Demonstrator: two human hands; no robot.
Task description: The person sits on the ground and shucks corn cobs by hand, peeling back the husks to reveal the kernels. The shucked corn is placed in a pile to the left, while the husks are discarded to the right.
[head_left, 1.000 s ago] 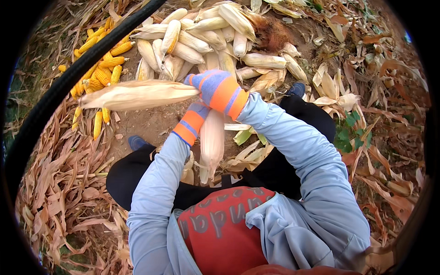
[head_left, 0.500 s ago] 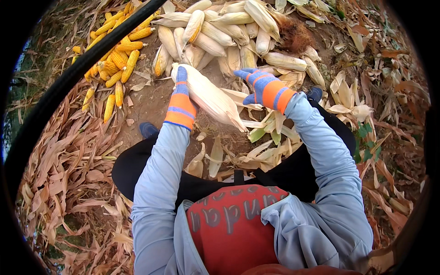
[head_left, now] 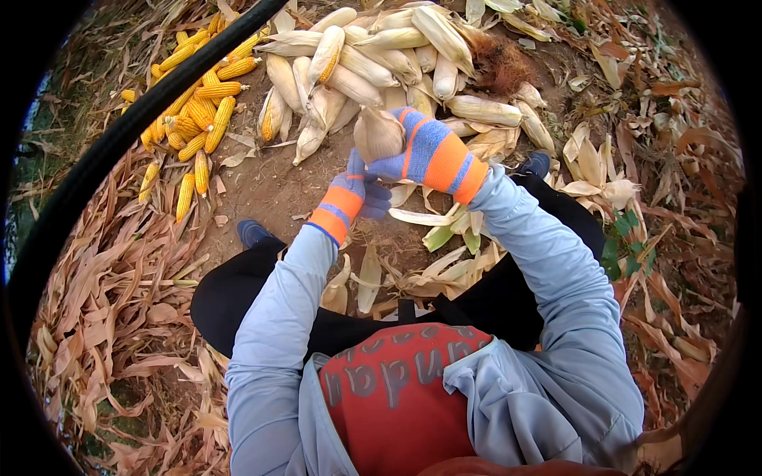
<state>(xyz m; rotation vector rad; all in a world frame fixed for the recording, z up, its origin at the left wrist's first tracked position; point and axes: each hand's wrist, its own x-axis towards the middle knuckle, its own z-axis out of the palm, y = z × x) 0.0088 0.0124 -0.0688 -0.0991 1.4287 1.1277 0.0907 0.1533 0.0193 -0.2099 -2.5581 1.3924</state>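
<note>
My right hand, in a blue and orange striped glove, is closed around an unhusked ear of corn. The ear is seen nearly end-on, its pale dry husk still wrapped round it, and its lower part is hidden. Just below it is my left hand, in a matching glove, thumb raised close to the husk and fingers stretched to the right, apart from one another. Whether the left thumb touches the ear I cannot tell. Beyond both hands lies a heap of unhusked corn ears.
Bare yellow corn cobs are piled at the far left, behind a dark strap crossing the view. Dry husks cover the ground at left. Brown corn silk lies by the heap. Loose husks lie between my legs.
The ear has swung from lying slantwise in my left hand to nearly end-on in my right. My right hand has closed on it; my left has moved down and right, fingers spread.
</note>
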